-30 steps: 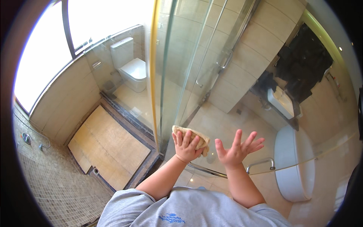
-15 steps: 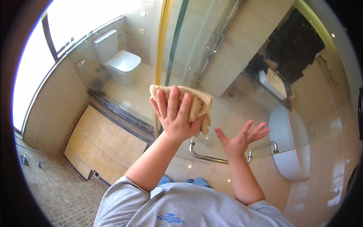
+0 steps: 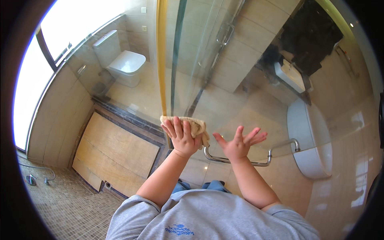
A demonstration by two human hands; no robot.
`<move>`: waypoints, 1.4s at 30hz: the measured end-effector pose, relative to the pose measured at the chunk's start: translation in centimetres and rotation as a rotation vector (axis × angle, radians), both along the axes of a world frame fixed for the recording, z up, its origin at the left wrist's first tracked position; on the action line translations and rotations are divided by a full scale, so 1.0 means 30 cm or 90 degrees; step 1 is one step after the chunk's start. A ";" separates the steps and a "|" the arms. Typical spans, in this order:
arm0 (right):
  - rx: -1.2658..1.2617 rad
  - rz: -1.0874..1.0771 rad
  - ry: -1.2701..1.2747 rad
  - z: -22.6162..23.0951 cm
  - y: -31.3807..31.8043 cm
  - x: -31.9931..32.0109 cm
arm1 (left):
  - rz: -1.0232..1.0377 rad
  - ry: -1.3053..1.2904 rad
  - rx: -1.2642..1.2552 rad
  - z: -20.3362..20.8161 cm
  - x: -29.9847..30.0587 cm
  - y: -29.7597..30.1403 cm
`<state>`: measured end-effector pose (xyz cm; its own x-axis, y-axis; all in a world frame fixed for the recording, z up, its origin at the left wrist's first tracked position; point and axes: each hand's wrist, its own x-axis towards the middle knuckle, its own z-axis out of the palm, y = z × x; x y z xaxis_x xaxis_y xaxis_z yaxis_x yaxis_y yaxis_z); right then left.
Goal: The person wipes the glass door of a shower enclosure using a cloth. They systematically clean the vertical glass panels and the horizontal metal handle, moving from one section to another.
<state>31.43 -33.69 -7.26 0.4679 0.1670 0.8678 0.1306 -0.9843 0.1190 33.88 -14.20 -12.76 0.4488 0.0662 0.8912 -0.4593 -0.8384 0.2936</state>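
Observation:
Pressed against the glass door, a folded beige cloth lies under my left hand. The fingers of that hand stretch over the cloth and its thumb bears on the right part, so the hand holds it to the pane. A loose fold hangs below the thumb. To the right, my right hand is raised with its fingers spread and nothing in them; whether it touches the glass I cannot tell. Just below it runs the bent chrome door handle.
A gold-coloured strip edges the glass left of the cloth. Beyond the glass are a white toilet, a washbasin and a white bathtub. A tan floor panel and a hand-shower hose are on the left.
My left hand has slid the cloth down the pane, close to the handle's left end. My right hand has shifted slightly left and stays spread.

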 end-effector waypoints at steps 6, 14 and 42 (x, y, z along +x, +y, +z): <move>-0.030 -0.030 0.001 -0.014 -0.006 -0.002 | 0.011 -0.074 -0.119 0.255 0.031 -0.014; -0.023 -0.013 0.010 -0.010 -0.002 -0.005 | 0.026 -0.076 -0.009 -0.091 0.016 -0.034; 0.063 0.118 0.119 -0.043 -0.141 -0.129 | 0.083 0.189 -0.313 -0.080 -0.073 -0.326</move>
<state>27.56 -37.93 -8.55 0.5913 0.1834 0.7853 0.3198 -0.9473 -0.0195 31.69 -23.98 -15.15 0.6353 0.5111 0.5789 -0.2003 -0.6149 0.7627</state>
